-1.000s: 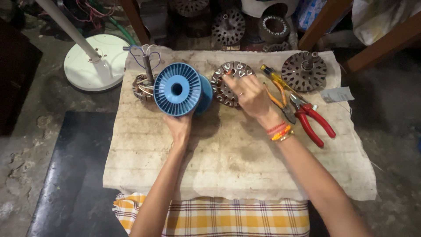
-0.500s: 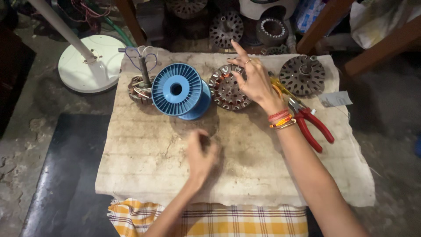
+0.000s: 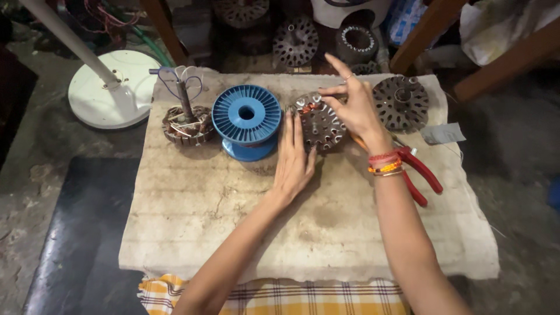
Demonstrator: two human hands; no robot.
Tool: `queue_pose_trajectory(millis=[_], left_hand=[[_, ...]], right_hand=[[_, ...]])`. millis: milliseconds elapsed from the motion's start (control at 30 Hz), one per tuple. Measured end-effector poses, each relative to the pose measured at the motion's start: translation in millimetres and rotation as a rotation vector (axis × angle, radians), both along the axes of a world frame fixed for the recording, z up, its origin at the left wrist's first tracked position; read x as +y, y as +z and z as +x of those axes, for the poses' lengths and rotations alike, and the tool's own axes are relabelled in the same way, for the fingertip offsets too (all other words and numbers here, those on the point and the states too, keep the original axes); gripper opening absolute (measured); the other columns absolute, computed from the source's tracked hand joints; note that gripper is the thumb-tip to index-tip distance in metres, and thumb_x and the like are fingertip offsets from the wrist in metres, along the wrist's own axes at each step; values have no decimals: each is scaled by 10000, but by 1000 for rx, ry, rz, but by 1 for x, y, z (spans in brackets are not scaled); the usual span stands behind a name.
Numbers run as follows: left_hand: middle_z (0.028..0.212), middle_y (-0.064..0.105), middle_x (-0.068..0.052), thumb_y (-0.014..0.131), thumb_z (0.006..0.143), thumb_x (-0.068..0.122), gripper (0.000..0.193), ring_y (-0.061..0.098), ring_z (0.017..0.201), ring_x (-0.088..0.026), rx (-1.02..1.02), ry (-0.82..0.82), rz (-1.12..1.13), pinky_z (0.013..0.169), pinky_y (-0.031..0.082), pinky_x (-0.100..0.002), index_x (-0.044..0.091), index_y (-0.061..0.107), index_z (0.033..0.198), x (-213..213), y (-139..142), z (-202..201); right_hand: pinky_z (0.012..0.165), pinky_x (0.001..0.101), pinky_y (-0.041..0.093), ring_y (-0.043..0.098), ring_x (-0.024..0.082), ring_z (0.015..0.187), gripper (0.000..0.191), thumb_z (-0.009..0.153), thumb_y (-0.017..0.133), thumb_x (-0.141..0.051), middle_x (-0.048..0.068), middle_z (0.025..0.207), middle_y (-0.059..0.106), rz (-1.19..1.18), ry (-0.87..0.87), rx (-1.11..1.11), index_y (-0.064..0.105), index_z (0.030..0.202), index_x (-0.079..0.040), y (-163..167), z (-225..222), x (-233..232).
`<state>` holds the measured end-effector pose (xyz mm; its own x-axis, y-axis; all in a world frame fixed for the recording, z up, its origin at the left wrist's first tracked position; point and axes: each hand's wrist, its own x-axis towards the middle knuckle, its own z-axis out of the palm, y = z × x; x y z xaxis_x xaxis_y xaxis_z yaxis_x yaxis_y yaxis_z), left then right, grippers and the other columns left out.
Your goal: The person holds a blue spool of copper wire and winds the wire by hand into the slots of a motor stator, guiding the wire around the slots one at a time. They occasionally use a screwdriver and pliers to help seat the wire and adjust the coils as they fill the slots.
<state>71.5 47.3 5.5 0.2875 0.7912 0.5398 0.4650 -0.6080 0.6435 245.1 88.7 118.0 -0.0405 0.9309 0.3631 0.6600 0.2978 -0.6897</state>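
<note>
Stator core (image 3: 319, 121), a round slotted metal disc with copper-coloured winding showing at its upper left edge, lies on a worn, stained work slab (image 3: 233, 233), just right of centre along the slab's far side. At the disc's 7 o'clock the person's left hand (image 3: 294, 157) rests flat, fingers together and stretched out, the fingertips touching the disc's near-left edge without closing round it. From 3 o'clock the right hand (image 3: 356, 105) comes over the disc, thumb and forefinger pinched at its upper rim near 1 o'clock, the other fingers spread and raised; what the pinch holds, if anything, is too small to tell, perhaps a strand of wire. Red and orange bangles (image 3: 385, 163) circle the right wrist. At the disc's 9 o'clock, just beside it, a blue ribbed plastic spool (image 3: 247, 116) stands on one flange. Farther along at 9 o'clock sits a wound stator (image 3: 188, 125) with a shaft upright and looped blue-grey wires above it. At 3 o'clock, near the slab's far right corner, lies a second slotted metal disc (image 3: 401, 102). Red-handled pliers (image 3: 420, 175) lie at 4 o'clock, partly under the right forearm. A white round fan base (image 3: 111, 93) stands on the floor at 9 o'clock, off the slab. A yellow checked cloth (image 3: 280, 294) shows at 6 o'clock under the slab's near edge.
</note>
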Motion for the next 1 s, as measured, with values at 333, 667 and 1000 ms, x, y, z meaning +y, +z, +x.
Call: queue_pose_trajectory(millis=[333, 667, 1000], left_hand=[[1629, 210, -304, 756, 847, 215, 1024, 271, 1511, -508, -109, -37, -72, 1259, 275, -499, -1, 126, 1625, 26, 1, 2], [1649, 244, -244, 761, 847, 227, 977, 309, 1517, -468, -65, -69, -38, 1242, 326, -498, 92, 201, 1636, 22, -1, -10], [1635, 273, -245, 726, 861, 216, 958, 332, 1498, -468, -55, -53, -54, 1224, 343, -485, 81, 181, 1638, 21, 2, -11]], right_hand=[[848, 348, 564, 760, 255, 898, 745, 815, 750, 30, 138, 977, 799, 40, 7, -215, 557, 1501, -187, 19, 9, -3], [757, 321, 564, 719, 220, 857, 724, 712, 781, 30, 117, 1139, 753, 108, 182, -89, 617, 1402, -115, 17, -10, 2], [780, 306, 598, 784, 177, 865, 528, 791, 683, 86, 149, 968, 787, 93, 66, -85, 735, 1281, -102, 16, -10, 3]])
